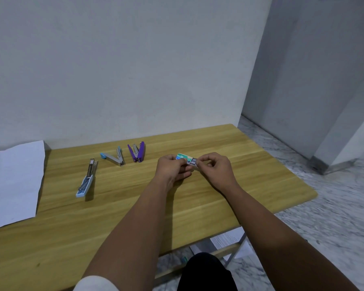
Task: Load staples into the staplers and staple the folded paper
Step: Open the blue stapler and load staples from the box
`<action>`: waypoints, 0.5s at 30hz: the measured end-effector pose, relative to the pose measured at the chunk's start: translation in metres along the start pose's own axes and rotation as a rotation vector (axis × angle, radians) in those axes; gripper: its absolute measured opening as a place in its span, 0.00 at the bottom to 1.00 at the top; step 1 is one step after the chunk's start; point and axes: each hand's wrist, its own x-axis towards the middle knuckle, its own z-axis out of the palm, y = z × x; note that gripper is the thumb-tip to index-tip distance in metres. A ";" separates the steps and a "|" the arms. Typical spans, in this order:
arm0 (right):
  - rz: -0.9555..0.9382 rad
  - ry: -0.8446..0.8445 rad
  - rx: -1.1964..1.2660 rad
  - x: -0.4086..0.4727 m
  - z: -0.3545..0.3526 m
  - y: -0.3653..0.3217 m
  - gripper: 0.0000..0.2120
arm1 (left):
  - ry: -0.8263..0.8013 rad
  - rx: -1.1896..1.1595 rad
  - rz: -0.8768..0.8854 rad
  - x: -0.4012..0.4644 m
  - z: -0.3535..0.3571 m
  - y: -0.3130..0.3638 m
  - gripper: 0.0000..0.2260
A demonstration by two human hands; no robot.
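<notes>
A small green staple box (182, 156) marked "10" is held above the wooden table (135, 206) between both hands. My left hand (171, 169) grips its left end. My right hand (215, 168) pinches the inner tray (192, 161) sticking out of the box's right end. Three staplers lie hinged open at the back left: a light blue one (86, 179), a blue-and-silver one (115, 157) and a purple one (137, 152). A white sheet of paper (13, 181) lies at the table's left edge.
The table stands against a pale wall. Its right edge drops to a marble floor (324, 206). Papers (225, 241) lie on the floor under the table by its metal leg.
</notes>
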 end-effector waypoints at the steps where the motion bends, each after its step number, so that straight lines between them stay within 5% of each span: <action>1: -0.008 -0.003 -0.004 0.000 0.000 0.000 0.02 | -0.009 0.007 0.004 0.000 0.000 0.000 0.02; 15: -0.087 -0.031 -0.084 -0.003 0.000 -0.005 0.05 | -0.026 0.038 0.029 -0.001 -0.001 -0.002 0.03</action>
